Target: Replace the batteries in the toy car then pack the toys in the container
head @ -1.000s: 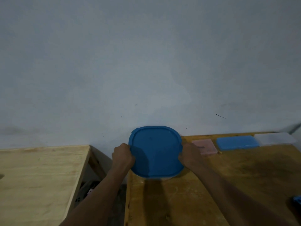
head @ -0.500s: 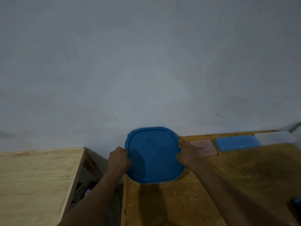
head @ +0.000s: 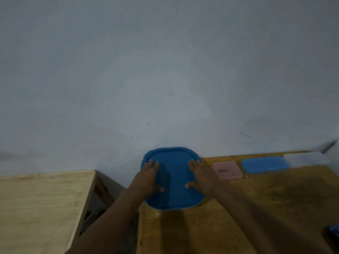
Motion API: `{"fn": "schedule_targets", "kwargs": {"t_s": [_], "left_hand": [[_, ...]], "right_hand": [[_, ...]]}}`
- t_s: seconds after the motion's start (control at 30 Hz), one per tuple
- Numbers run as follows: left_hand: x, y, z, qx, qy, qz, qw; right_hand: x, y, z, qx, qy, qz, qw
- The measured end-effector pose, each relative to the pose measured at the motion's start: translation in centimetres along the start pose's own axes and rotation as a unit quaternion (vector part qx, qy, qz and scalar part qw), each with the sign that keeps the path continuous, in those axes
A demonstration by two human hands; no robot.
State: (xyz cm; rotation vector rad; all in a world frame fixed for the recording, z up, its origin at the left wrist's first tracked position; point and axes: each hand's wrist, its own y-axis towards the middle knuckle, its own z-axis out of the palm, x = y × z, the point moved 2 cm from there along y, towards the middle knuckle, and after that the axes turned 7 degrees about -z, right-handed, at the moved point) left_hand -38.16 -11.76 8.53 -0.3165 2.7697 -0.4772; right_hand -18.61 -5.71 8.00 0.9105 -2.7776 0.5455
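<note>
A container with a rounded blue lid (head: 173,178) stands at the far left corner of the darker wooden table (head: 211,226), against the wall. My left hand (head: 147,177) lies flat on the lid's left side, fingers spread. On the lid's right side my right hand (head: 200,176) lies flat the same way. Neither hand grips anything. The lid hides the container's body and whatever is inside. No toy car shows.
A pink flat case (head: 227,170), a blue flat case (head: 265,164) and a clear flat case (head: 307,159) lie in a row along the wall. A blue object (head: 334,230) peeks in at the right edge. A lighter wooden table (head: 40,208) stands left, across a gap.
Both hands left the lid's side edges and now rest flat on top of it. The lid sits level on the container. The camera view has shifted slightly.
</note>
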Motion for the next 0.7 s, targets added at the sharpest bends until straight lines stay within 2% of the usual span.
{"fn": "schedule_targets", "kwargs": {"t_s": [0.1, 0.4, 0.6, 0.7], "left_hand": [[0.1, 0.7, 0.2, 0.044, 0.049, -0.006, 0.998], [-0.3, 3.3, 0.7, 0.085, 0.121, -0.019, 0.989], [-0.5, 2.0, 0.0, 0.084, 0.060, -0.027, 0.994], [-0.7, 0.0, -0.1, 0.029, 0.013, -0.034, 0.999]], "right_hand": [[-0.3, 0.8, -0.1, 0.039, -0.014, -0.007, 0.999], [-0.8, 2.4, 0.3, 0.108, -0.077, -0.022, 0.991], [-0.9, 2.1, 0.2, 0.116, -0.043, -0.031, 0.992], [-0.4, 1.0, -0.1, 0.069, -0.017, -0.034, 0.997]]}}
